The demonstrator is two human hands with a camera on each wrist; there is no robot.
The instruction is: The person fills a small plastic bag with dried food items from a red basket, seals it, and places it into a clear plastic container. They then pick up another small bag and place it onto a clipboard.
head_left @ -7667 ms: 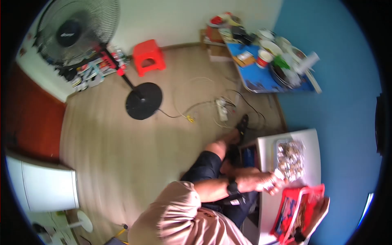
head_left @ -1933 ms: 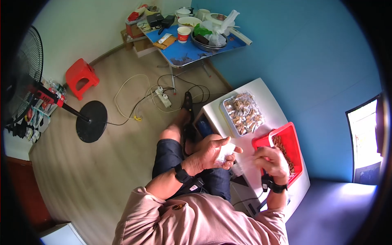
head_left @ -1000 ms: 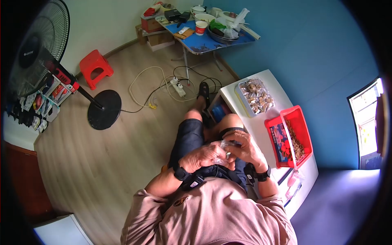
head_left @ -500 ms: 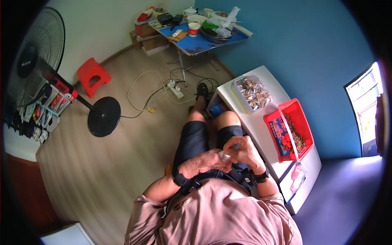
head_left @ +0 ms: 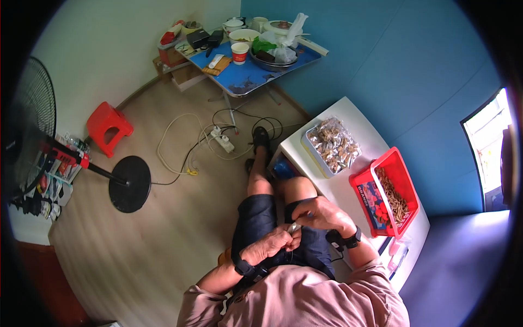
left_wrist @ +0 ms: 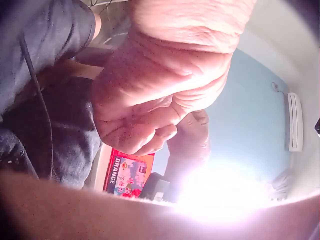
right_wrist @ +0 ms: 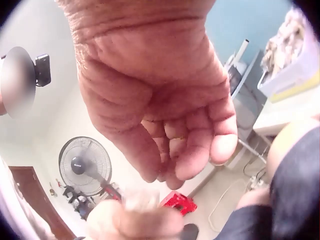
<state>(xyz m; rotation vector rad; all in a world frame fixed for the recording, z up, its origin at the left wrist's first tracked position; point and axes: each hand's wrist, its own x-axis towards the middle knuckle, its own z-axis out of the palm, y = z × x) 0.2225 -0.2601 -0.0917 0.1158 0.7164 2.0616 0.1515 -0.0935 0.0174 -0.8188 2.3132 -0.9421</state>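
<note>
Low over the lap, my left hand (head_left: 272, 244) grips a small clear plastic bag (head_left: 293, 227) in a closed fist. My right hand (head_left: 324, 212) pinches at the bag's upper end with bent fingers. The right wrist view shows the crumpled plastic (right_wrist: 142, 197) rising from the left fist, right below the right fingertips. What the bag holds is hidden. To the right, a red basket (head_left: 406, 185) holds brown stick-like pieces (head_left: 389, 199). Behind it stands a clear container (head_left: 311, 150) heaped with plastic-wrapped brown packets (head_left: 333, 144).
Basket and container stand on a white cabinet (head_left: 343, 111) beside the right knee. A pink plastic item (head_left: 396, 250) lies near its front end. Ahead are a power strip (head_left: 222, 140), a cluttered blue table (head_left: 239, 79), a red stool (head_left: 110, 128) and a fan (head_left: 32, 131).
My right hand was at the red basket earlier, then left it and met the left hand over the lap. The left hand, still holding the bag, has closed more tightly around it.
</note>
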